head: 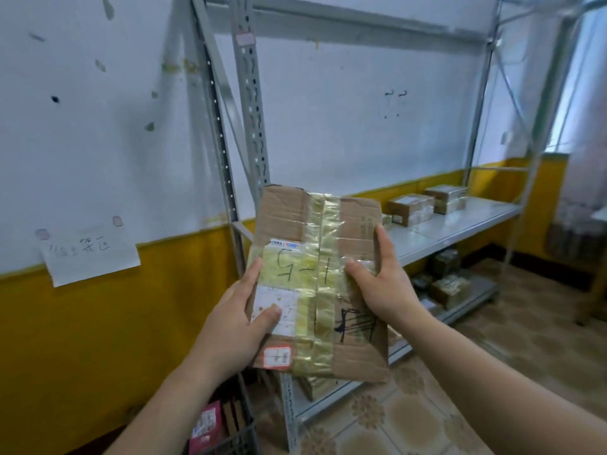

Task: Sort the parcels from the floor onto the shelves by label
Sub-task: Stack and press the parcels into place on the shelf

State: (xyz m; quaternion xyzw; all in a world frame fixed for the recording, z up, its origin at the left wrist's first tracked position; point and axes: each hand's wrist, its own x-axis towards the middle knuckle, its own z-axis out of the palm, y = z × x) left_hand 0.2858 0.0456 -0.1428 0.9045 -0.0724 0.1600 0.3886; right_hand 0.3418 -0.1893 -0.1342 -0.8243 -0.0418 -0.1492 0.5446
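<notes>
Hands in close-up: left hand (236,320) and right hand (382,284) grip opposite edges of a taped cardboard parcel (289,215), held up before the metal shelving (249,93). Reading its handwritten mark (295,262) fully, thumbs clear, looks wise before choosing a shelf; other boxes (410,208) sit on the middle tier, off to the right.

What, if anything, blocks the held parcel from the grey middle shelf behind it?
Nothing visible does. The left hand and right hand hold the parcel before the shelf; its near stretch lies bare, boxes sit farther along.
</notes>
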